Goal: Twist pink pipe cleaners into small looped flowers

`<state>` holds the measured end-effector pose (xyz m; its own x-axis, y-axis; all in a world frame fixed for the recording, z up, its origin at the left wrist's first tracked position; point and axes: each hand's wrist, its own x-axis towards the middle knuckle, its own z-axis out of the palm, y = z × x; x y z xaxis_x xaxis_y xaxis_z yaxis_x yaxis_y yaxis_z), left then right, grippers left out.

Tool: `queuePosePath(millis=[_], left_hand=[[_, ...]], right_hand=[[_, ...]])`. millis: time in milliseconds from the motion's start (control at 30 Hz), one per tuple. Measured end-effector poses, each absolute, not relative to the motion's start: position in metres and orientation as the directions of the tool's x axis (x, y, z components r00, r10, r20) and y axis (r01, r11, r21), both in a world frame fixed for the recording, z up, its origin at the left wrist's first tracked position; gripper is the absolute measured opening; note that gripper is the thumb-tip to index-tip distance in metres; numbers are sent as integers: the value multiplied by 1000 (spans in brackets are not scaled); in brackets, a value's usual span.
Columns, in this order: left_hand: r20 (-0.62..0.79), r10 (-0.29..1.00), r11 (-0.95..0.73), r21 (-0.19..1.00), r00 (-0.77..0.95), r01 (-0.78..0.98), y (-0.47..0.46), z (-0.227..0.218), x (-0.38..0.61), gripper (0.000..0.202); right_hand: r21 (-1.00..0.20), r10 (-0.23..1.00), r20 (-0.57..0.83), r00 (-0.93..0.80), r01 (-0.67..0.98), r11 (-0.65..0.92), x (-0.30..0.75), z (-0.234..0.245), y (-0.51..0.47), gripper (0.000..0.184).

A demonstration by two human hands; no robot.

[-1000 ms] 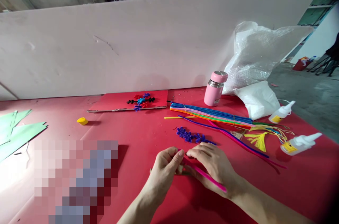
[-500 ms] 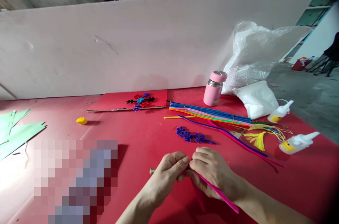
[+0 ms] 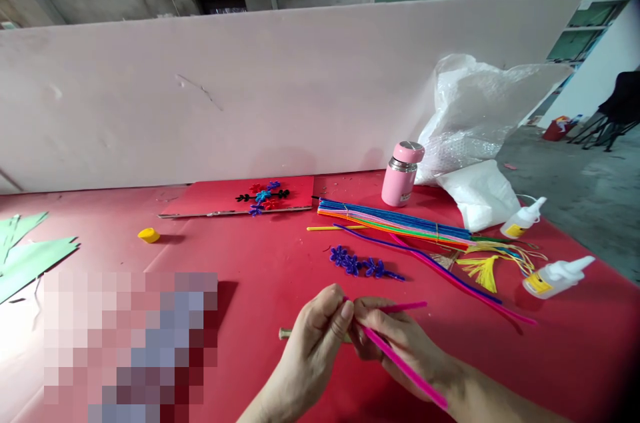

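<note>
Both my hands meet above the red table [image 3: 240,356] in the lower middle. A magenta pipe cleaner [image 3: 406,364] is pinched between the fingertips of my left hand [image 3: 317,336] and my right hand [image 3: 400,340]. One long end runs down to the right across my right wrist, and a short end points right above the knuckles. How it is bent between the fingers is hidden. A thin tan stick [image 3: 284,333] lies partly covered behind my left hand. Just beyond the hands rests a row of purple pipe-cleaner flowers [image 3: 353,263].
Bundled coloured pipe cleaners [image 3: 390,220], loose purple and magenta ones, a yellow tassel [image 3: 483,270] and two glue bottles [image 3: 555,278] lie right. A pink flask [image 3: 399,176] stands behind. A red board [image 3: 210,200] bears flowers; a yellow cap [image 3: 149,235] sits left.
A short end of the magenta pipe cleaner now sticks out to the right above my right hand. My left hand has turned more upright, and the view has shifted slightly.
</note>
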<state>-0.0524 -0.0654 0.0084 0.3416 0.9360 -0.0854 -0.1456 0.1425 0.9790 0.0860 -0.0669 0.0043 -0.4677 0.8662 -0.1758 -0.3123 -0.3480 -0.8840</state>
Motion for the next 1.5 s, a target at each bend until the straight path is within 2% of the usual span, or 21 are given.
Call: queuePosePath(millis=[133, 233, 300, 367, 433, 500, 567, 700, 867, 933, 1000, 1067, 1100, 1167, 1233, 1300, 1367, 1400, 1433, 1500], left_hand=[[-190, 953, 262, 910, 237, -322, -59, 4, -53, 26], [-235, 965, 261, 865, 113, -429, -53, 3, -56, 28], [-238, 968, 247, 854, 78, -458, -51, 2, -57, 29], [-241, 968, 246, 858, 71, -451, -50, 1, -57, 30], [-261, 962, 271, 870, 82, -412, -52, -1, -55, 29], [-281, 952, 305, 884, 120, -354, -55, -3, -52, 29], [-285, 942, 329, 892, 180, -310, -58, -3, -50, 30], [-261, 931, 330, 899, 254, -288, -59, 4, -47, 32], [-236, 921, 315, 920, 310, -234, -61, 8, -45, 32], [-210, 927, 278, 941, 311, -194, -65, 6, -44, 32], [-123, 960, 158, 980, 252, -124, -69, 3, -43, 29], [56, 984, -61, 998, 172, 27, -72, 0, -44, 24], [171, 973, -192, 973, 157, 128, -74, 0, -45, 22], [392, 893, -446, 833, 218, 328, -74, 1, -48, 20], [553, 757, -652, 606, 348, 455, -73, 3, -53, 21], [616, 617, -776, 373, 489, 509, -70, 4, -57, 20], [611, 548, -818, 251, 571, 517, -67, 3, -58, 20], [595, 561, -813, 264, 575, 519, -66, 2, -58, 21], [576, 608, -785, 332, 546, 523, -65, 0, -58, 22], [492, 778, -628, 597, 391, 498, -62, -3, -56, 24]], right_hand=[[-981, 880, -93, -466, -110, -162, 90, 13, -66, 32], [-980, 905, 88, -417, 125, 153, 94, 4, -67, 21], [-862, 894, 340, -293, 284, 421, 97, -6, -65, 8], [-645, 759, 606, -237, 412, 643, 99, -14, -63, 30], [-432, 631, 716, -299, 520, 737, 100, -15, -60, 44], [-301, 589, 703, -399, 584, 754, 101, -11, -58, 49], [-247, 578, 668, -469, 593, 766, 102, -7, -58, 51], [-226, 506, 656, -560, 494, 840, 105, -6, -57, 60], [-273, 466, 685, -560, 396, 877, 107, -8, -57, 68], [-392, 526, 691, -496, 355, 849, 103, -6, -61, 67], [-649, 701, 608, -372, 276, 709, 97, -2, -68, 59], [-908, 888, 383, -253, 71, 412, 89, 3, -74, 49], [-968, 943, 250, -221, -70, 241, 86, 5, -76, 46], [-942, 973, 28, -229, -333, -51, 81, 9, -76, 50], [-833, 946, -126, -300, -485, -265, 80, 11, -73, 61], [-733, 887, -246, -392, -523, -434, 82, 11, -68, 67], [-676, 832, -333, -444, -503, -539, 84, 9, -64, 66], [-674, 824, -354, -442, -491, -552, 86, 8, -62, 65], [-689, 831, -363, -422, -479, -544, 87, 6, -61, 63], [-752, 860, -351, -371, -436, -494, 89, 4, -60, 55]])
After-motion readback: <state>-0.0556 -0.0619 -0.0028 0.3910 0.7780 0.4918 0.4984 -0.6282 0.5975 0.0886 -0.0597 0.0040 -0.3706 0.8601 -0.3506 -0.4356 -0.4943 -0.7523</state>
